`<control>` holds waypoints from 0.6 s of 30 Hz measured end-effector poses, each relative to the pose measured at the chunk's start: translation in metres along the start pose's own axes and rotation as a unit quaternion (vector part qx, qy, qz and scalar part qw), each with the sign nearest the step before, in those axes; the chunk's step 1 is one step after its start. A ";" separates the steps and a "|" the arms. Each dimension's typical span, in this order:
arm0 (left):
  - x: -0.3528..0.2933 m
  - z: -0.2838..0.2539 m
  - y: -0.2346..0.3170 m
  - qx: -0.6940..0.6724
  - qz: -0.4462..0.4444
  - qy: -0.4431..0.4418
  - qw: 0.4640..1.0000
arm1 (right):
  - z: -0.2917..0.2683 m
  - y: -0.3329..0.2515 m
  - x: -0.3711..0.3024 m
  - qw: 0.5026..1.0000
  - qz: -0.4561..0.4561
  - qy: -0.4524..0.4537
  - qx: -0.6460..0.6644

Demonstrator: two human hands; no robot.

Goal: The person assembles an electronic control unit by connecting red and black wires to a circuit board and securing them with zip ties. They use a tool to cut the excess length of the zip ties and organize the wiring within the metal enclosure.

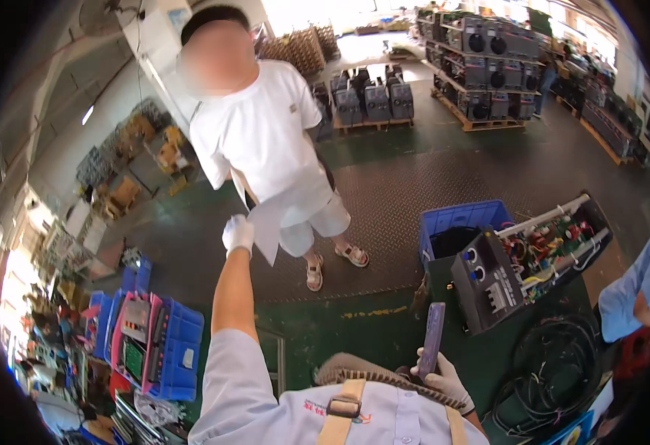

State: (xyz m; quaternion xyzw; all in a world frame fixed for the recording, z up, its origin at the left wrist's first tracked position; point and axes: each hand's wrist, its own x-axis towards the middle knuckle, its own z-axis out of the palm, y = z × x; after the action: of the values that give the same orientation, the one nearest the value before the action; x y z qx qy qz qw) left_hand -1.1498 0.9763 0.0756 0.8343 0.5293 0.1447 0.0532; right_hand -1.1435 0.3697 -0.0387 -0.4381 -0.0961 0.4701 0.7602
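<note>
My left hand (pixel 237 234), in a white glove, reaches far out with its fingers closed on the edge of a white sheet of paper (pixel 267 231). The sheet hangs in front of the shorts of a person (pixel 262 126) in a white T-shirt, whose hands are hidden. Low by my right side, my right hand (pixel 447 380), also gloved, grips a slim purple-grey phone (pixel 432 337) held upright.
To the right, an opened machine (pixel 529 263) with exposed circuit boards sits by a blue crate (pixel 462 219). Black cable (pixel 551 374) lies coiled nearby, beside a blue-sleeved person (pixel 632 289). Blue bins (pixel 180 356) stand left; machines (pixel 480 70) are stacked on pallets behind.
</note>
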 end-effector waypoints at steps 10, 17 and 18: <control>0.092 0.003 -0.194 -0.096 -0.158 -0.027 0.982 | -0.148 0.108 0.151 0.928 0.190 -0.063 0.314; -0.050 -0.162 -0.442 -0.057 -0.511 0.164 0.842 | 0.070 0.025 0.234 0.979 0.074 -0.190 0.005; -0.069 -0.142 -0.517 0.063 -0.528 0.116 0.839 | 0.115 0.009 0.244 0.959 0.087 -0.269 -0.018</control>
State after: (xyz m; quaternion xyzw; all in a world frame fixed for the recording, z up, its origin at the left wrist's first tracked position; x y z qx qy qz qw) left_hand -1.6680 1.1298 0.0730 0.4074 0.8996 0.1572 0.0068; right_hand -1.0818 0.6320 -0.0420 -0.3157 -0.2671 0.6334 0.6541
